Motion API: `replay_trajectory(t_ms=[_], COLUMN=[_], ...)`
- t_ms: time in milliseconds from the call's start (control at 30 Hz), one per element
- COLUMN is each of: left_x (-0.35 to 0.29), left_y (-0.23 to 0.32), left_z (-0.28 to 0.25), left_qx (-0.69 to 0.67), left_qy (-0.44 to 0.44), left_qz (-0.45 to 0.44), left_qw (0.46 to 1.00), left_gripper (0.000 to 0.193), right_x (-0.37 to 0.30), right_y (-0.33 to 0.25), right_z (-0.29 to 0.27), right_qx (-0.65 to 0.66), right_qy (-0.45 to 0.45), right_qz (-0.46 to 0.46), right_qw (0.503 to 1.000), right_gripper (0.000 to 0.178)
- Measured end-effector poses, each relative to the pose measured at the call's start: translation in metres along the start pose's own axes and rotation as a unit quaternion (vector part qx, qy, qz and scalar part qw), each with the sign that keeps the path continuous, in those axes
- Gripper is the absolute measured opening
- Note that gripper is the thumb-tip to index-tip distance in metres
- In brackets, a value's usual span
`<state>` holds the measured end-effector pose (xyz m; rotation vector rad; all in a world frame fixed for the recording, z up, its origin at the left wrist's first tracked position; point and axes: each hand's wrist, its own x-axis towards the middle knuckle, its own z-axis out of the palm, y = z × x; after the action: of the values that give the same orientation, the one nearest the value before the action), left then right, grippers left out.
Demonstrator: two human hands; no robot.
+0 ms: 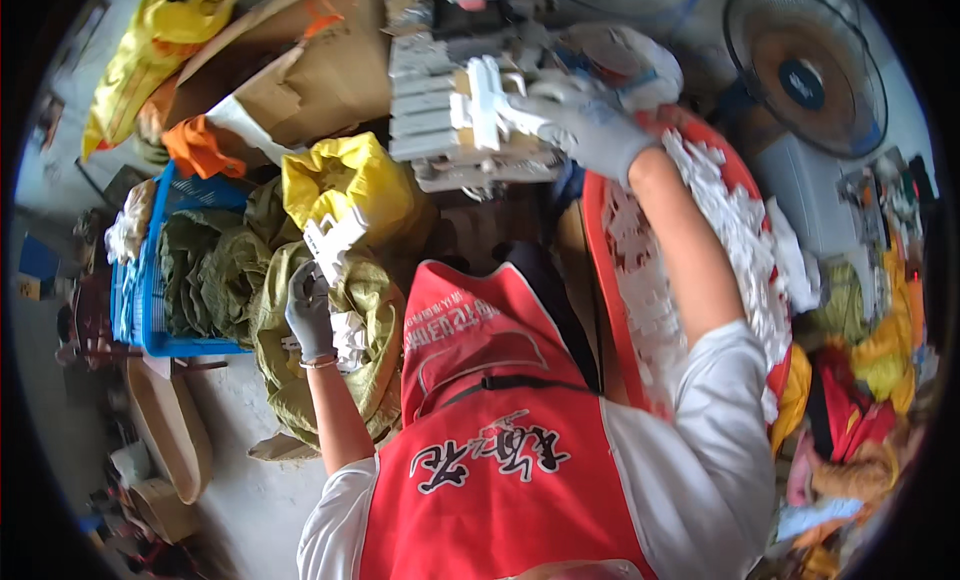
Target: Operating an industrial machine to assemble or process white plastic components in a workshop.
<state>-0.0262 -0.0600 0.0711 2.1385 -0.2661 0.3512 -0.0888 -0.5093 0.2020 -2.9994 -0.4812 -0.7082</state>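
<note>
Plastic part (333, 242), pinched in left hand (309, 310) left of machine (422, 110), looks light, stiff, best edge-held. Right hand (590, 130): grip unclear.

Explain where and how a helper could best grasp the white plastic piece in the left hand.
Probably pinch its upper end, coming from the far side: the white plastic piece juts out beyond the left hand, leaving its narrow arms exposed there, while the gloved fingers are at its lower end.

The white pieces (336, 242) look like smooth plastic, the grey gloves (309, 318) matt cloth. The red tub (604, 295) looks glossy plastic, the green sack (283, 355) rough weave, the carton (345, 85) matt cardboard.
</note>
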Motion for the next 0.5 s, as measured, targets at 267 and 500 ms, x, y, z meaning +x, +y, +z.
replay_trajectory(t_ms=[267, 500], left_x=[-0.045, -0.063], left_y=[-0.073, -0.085], left_z=[-0.039, -0.057], left_qx=[0.201, 0.185], left_qy=[-0.026, -0.053], left_qz=[-0.098, -0.135], left_qw=[0.974, 0.972], left_gripper=[0.032, 0.033], right_x=[-0.191, -0.365], right_y=[0.032, -0.02], right_z=[0.008, 0.073], right_qx=[0.158, 0.018], right_qy=[-0.101, -0.42], right_qz=[0.355, 0.468], right_qw=[0.916, 0.777], right_gripper=[0.037, 0.046])
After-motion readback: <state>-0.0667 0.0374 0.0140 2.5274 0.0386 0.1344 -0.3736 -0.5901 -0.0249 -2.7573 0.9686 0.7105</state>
